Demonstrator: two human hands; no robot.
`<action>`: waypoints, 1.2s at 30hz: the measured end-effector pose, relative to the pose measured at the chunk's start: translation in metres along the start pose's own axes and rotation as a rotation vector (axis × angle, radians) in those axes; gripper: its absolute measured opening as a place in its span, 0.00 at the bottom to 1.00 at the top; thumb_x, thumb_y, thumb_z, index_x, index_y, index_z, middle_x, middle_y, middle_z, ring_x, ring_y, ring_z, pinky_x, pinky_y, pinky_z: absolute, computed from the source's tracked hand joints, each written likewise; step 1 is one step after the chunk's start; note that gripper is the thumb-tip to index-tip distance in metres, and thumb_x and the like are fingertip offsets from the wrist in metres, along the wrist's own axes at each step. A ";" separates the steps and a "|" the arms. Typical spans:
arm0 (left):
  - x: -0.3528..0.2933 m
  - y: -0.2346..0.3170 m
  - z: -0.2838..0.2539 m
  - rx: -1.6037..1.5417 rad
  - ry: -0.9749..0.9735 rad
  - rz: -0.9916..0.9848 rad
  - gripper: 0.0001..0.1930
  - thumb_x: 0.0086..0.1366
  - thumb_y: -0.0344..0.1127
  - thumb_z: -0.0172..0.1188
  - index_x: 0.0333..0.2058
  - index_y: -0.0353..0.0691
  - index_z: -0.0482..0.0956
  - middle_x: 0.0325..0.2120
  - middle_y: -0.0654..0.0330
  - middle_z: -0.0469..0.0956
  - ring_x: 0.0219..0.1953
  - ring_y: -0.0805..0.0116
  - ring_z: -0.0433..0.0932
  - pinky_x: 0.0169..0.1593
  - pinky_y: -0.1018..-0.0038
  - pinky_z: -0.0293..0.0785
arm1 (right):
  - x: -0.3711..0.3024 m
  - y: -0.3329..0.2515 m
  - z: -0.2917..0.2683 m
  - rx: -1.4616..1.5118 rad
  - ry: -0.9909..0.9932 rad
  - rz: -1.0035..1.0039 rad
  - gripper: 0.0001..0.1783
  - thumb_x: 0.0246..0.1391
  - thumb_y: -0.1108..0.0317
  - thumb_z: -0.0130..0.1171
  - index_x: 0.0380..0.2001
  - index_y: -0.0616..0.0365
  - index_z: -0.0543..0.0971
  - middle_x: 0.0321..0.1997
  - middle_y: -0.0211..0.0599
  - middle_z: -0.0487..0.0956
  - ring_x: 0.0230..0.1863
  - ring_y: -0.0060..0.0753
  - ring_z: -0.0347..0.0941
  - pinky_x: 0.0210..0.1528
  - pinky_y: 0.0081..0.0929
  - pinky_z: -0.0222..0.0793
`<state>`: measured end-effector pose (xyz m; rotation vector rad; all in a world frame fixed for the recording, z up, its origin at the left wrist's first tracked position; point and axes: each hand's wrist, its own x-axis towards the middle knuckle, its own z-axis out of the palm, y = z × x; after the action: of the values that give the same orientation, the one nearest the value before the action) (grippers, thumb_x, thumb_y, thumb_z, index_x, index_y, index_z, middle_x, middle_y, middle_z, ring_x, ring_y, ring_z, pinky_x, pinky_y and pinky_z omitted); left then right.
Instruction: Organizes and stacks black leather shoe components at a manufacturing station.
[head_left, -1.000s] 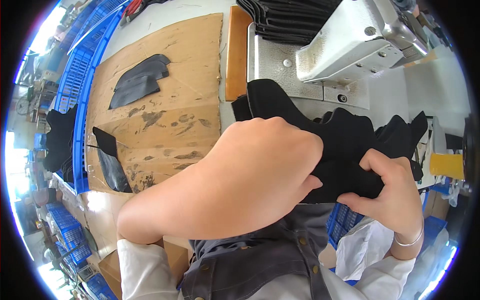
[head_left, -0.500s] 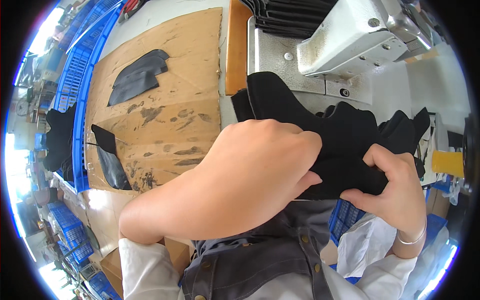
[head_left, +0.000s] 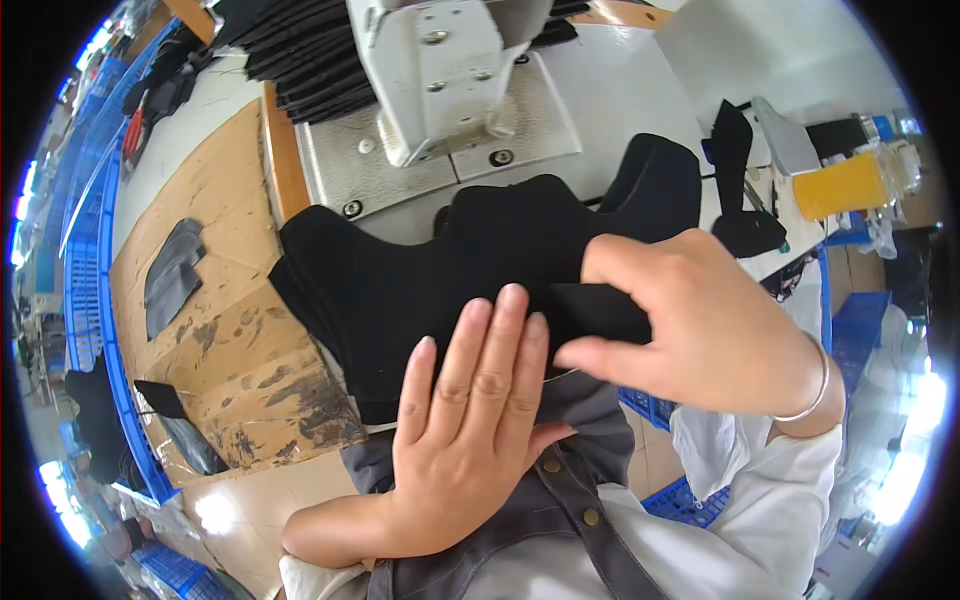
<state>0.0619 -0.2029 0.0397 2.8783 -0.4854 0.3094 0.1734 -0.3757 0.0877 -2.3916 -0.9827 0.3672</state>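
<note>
A stack of black, curved-edge fabric pieces (head_left: 400, 290) lies across the front of the work surface, before a white sewing machine (head_left: 440, 85). My left hand (head_left: 470, 400) rests palm down on the near edge of the stack, its fingers stretched out. At the right part of the stack my right hand (head_left: 700, 320) is bent round the fabric, thumb toward the near edge and fingers curled. Its fingertips are partly hidden in the black cloth. A bracelet (head_left: 815, 390) circles my right wrist.
Stained cardboard (head_left: 240, 340) at left carries dark cut pieces (head_left: 172, 275). More black pieces (head_left: 300, 60) are piled behind the machine. A blue crate (head_left: 88, 270) stands at far left. At right are a narrow black piece (head_left: 735, 180) and a yellow cylinder (head_left: 840, 187).
The view has turned right. My left hand has gone from curled over the fabric to lying flat on it. The black pieces now spread wider, and my right hand remains at their right side.
</note>
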 end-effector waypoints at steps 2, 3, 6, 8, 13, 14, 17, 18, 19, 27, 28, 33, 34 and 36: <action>-0.004 -0.002 0.002 0.053 -0.025 -0.017 0.35 0.54 0.55 0.55 0.58 0.44 0.70 0.60 0.55 0.67 0.64 0.60 0.63 0.66 0.61 0.51 | -0.005 0.002 -0.012 0.064 -0.037 0.110 0.16 0.45 0.66 0.68 0.23 0.61 0.69 0.14 0.37 0.70 0.14 0.32 0.66 0.18 0.25 0.58; -0.004 -0.002 0.004 0.044 -0.025 -0.010 0.35 0.54 0.55 0.55 0.58 0.44 0.70 0.60 0.55 0.67 0.64 0.60 0.63 0.66 0.61 0.51 | -0.007 0.002 -0.018 0.125 -0.072 0.215 0.16 0.48 0.67 0.67 0.22 0.60 0.69 0.13 0.33 0.69 0.12 0.22 0.64 0.17 0.21 0.57; -0.005 -0.003 0.008 0.050 0.036 0.013 0.28 0.58 0.57 0.52 0.58 0.61 0.72 0.59 0.54 0.68 0.63 0.58 0.65 0.65 0.62 0.53 | -0.013 0.011 -0.018 0.234 -0.036 0.256 0.14 0.52 0.70 0.63 0.21 0.59 0.68 0.12 0.25 0.68 0.14 0.11 0.62 0.17 0.15 0.54; -0.004 -0.002 0.007 0.063 0.020 0.014 0.27 0.58 0.57 0.52 0.57 0.63 0.72 0.59 0.54 0.69 0.62 0.58 0.66 0.64 0.62 0.54 | -0.016 0.015 -0.015 0.263 -0.006 0.221 0.13 0.52 0.71 0.63 0.21 0.59 0.68 0.12 0.26 0.69 0.14 0.12 0.63 0.16 0.16 0.54; -0.004 -0.002 0.003 0.104 0.010 0.013 0.26 0.58 0.57 0.52 0.57 0.67 0.72 0.58 0.54 0.69 0.61 0.59 0.68 0.62 0.63 0.57 | -0.016 0.019 -0.014 0.184 -0.002 0.117 0.12 0.51 0.72 0.63 0.21 0.59 0.69 0.10 0.29 0.68 0.12 0.19 0.65 0.16 0.18 0.55; -0.003 -0.002 0.003 0.115 0.008 0.020 0.25 0.60 0.57 0.51 0.57 0.66 0.73 0.58 0.54 0.70 0.61 0.59 0.68 0.62 0.63 0.57 | -0.017 0.021 -0.013 0.171 0.020 0.082 0.12 0.50 0.72 0.63 0.21 0.59 0.69 0.10 0.30 0.68 0.11 0.22 0.65 0.17 0.19 0.56; -0.003 -0.006 0.004 0.085 -0.030 0.106 0.28 0.61 0.55 0.54 0.58 0.53 0.71 0.61 0.41 0.62 0.62 0.44 0.63 0.61 0.53 0.57 | -0.018 0.024 -0.012 0.166 0.033 0.071 0.12 0.49 0.72 0.64 0.21 0.59 0.69 0.10 0.31 0.68 0.11 0.25 0.65 0.17 0.21 0.56; -0.003 -0.006 0.004 0.086 -0.030 0.107 0.28 0.61 0.55 0.54 0.58 0.53 0.71 0.61 0.41 0.62 0.62 0.44 0.63 0.61 0.53 0.57 | -0.019 0.025 -0.012 0.167 0.034 0.071 0.12 0.49 0.72 0.64 0.21 0.59 0.69 0.10 0.31 0.68 0.11 0.25 0.65 0.17 0.21 0.56; -0.002 -0.006 0.004 0.081 -0.026 0.104 0.27 0.62 0.55 0.54 0.58 0.52 0.72 0.61 0.41 0.62 0.62 0.44 0.63 0.61 0.53 0.58 | -0.019 0.026 -0.011 0.169 0.043 0.063 0.12 0.50 0.72 0.64 0.21 0.59 0.69 0.10 0.31 0.67 0.11 0.26 0.65 0.17 0.21 0.56; 0.001 -0.009 0.004 0.171 0.035 0.118 0.28 0.58 0.53 0.58 0.56 0.49 0.73 0.59 0.45 0.66 0.60 0.47 0.65 0.60 0.55 0.60 | -0.023 0.003 -0.011 -0.254 0.063 0.135 0.13 0.45 0.67 0.67 0.26 0.58 0.72 0.21 0.36 0.74 0.21 0.32 0.71 0.22 0.27 0.63; 0.005 -0.008 0.004 0.140 0.051 0.118 0.30 0.56 0.52 0.59 0.55 0.45 0.73 0.58 0.47 0.67 0.59 0.49 0.67 0.59 0.56 0.61 | -0.024 -0.001 -0.007 -0.346 0.143 0.051 0.16 0.41 0.65 0.68 0.31 0.59 0.73 0.30 0.39 0.75 0.29 0.37 0.73 0.29 0.30 0.67; 0.017 -0.008 0.005 0.146 0.105 0.118 0.38 0.48 0.55 0.63 0.52 0.30 0.73 0.56 0.49 0.69 0.56 0.53 0.68 0.61 0.56 0.61 | -0.030 0.000 0.030 -0.522 0.121 -0.189 0.37 0.43 0.56 0.62 0.56 0.65 0.71 0.66 0.48 0.63 0.66 0.51 0.59 0.62 0.46 0.58; 0.015 -0.009 0.001 0.163 0.113 0.102 0.38 0.48 0.55 0.63 0.52 0.30 0.73 0.56 0.49 0.69 0.56 0.53 0.68 0.61 0.56 0.61 | -0.033 0.001 0.029 -0.541 0.099 -0.191 0.37 0.44 0.57 0.62 0.56 0.66 0.70 0.67 0.48 0.62 0.67 0.52 0.57 0.64 0.46 0.57; 0.011 -0.010 -0.011 0.252 0.027 0.084 0.39 0.46 0.57 0.63 0.49 0.27 0.74 0.58 0.48 0.67 0.57 0.52 0.68 0.62 0.55 0.60 | -0.028 0.004 0.020 -0.556 0.089 -0.274 0.34 0.45 0.57 0.61 0.54 0.68 0.71 0.64 0.51 0.65 0.65 0.51 0.61 0.60 0.45 0.62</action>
<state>0.0741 -0.1940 0.0512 3.0964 -0.6042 0.4523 0.1470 -0.3910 0.0702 -2.6611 -1.5012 -0.1353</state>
